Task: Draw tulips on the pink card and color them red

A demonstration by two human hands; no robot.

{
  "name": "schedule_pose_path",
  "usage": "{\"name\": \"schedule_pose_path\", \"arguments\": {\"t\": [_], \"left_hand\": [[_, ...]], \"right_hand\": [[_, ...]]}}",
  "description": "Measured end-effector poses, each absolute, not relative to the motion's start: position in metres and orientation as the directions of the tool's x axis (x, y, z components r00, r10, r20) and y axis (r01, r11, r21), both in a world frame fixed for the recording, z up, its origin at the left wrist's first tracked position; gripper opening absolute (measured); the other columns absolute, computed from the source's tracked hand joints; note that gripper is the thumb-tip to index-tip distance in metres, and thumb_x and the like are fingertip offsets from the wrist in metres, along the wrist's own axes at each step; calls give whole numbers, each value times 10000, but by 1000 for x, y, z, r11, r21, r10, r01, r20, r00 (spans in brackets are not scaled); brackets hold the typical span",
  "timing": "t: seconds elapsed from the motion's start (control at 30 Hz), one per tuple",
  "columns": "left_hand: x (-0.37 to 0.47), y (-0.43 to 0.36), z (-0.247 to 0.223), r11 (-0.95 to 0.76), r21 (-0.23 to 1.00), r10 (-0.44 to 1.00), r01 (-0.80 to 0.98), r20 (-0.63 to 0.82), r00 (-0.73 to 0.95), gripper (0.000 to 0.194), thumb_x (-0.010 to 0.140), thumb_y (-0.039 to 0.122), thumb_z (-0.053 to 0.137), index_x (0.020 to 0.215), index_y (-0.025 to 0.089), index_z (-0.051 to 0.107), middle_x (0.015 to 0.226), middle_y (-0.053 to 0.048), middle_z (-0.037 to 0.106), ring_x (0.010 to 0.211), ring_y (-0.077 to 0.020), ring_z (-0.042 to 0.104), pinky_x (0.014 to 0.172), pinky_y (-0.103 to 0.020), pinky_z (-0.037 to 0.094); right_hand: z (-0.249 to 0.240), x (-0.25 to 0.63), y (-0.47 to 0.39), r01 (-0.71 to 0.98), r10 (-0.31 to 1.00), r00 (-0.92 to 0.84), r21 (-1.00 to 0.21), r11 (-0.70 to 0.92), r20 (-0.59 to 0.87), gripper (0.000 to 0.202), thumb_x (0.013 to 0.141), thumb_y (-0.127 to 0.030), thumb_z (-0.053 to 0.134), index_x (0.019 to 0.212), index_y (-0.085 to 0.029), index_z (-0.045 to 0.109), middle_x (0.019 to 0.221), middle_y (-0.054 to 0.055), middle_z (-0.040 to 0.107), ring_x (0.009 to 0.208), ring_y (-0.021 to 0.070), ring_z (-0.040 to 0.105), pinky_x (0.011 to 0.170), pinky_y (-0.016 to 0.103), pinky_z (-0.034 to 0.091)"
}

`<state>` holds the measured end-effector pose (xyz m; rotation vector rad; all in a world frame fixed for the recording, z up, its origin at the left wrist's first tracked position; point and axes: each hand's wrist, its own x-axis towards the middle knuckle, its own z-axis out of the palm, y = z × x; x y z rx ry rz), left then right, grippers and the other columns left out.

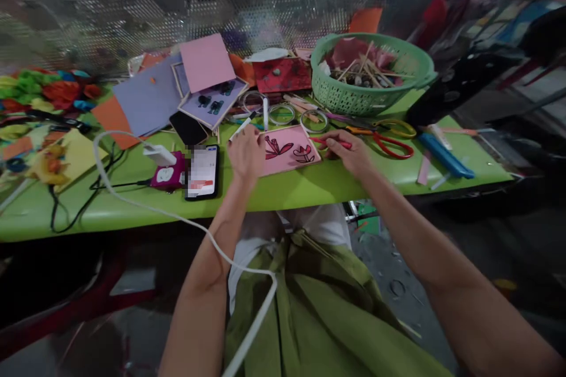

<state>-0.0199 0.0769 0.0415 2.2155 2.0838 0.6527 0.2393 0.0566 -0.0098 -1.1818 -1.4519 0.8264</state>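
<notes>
A pink card (283,163) with dark-outlined red flower drawings lies on the green table in front of me. My left hand (246,152) rests over the card's left end, fingers curled round a slim white marker (241,128) that sticks out at the upper left. At the card's right edge my right hand (349,153) grips a red marker (332,142), its point turned left toward the drawing. Another white marker (265,113) lies just beyond the card, beside several rolls of clear tape (282,113).
Scissors with red handles (393,146) lie right of my right hand, near a blue cutter (446,156). A green basket (354,94) of sticks stands behind. Leftward are a phone (203,172), a purple power block (168,173) and a white cable (154,205) crossing my left arm.
</notes>
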Motion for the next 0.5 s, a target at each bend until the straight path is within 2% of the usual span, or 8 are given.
{"name": "schedule_pose_path", "arguments": {"t": [0.1,0.3,0.37,0.5], "left_hand": [[-29,74,40,91,303,964,949,213,-160,258,1046,315,607,1247,163,663,1224,-189,779,1213,-369,699,1084,-507,487],[-33,74,32,274,347,942,897,92,-323,417,991,391,748,1304,127,672,1255,-182,749,1196,-351,710,1080,-562,539],[-36,77,28,304,381,931,873,74,-356,411,1028,417,713,1352,172,658,1349,-119,695,1195,-279,698,1043,-526,588],[-39,82,20,243,512,933,824,109,-342,426,1036,418,707,1385,184,641,1391,-116,663,1184,-266,694,992,-492,622]], "right_hand": [[-16,238,54,261,941,7,-909,325,338,572,858,-809,680,993,-257,740,894,34,786,781,209,746,749,364,629],[-15,238,46,377,910,-53,-835,400,412,396,928,-634,690,1020,-257,772,962,48,826,882,272,765,881,450,603],[-15,238,44,406,901,-66,-814,416,428,364,945,-592,669,1033,-253,771,980,60,832,897,285,770,879,452,596],[-16,237,44,446,893,-85,-785,430,441,334,969,-535,621,1063,-249,764,984,74,834,880,292,775,831,441,601]]}}
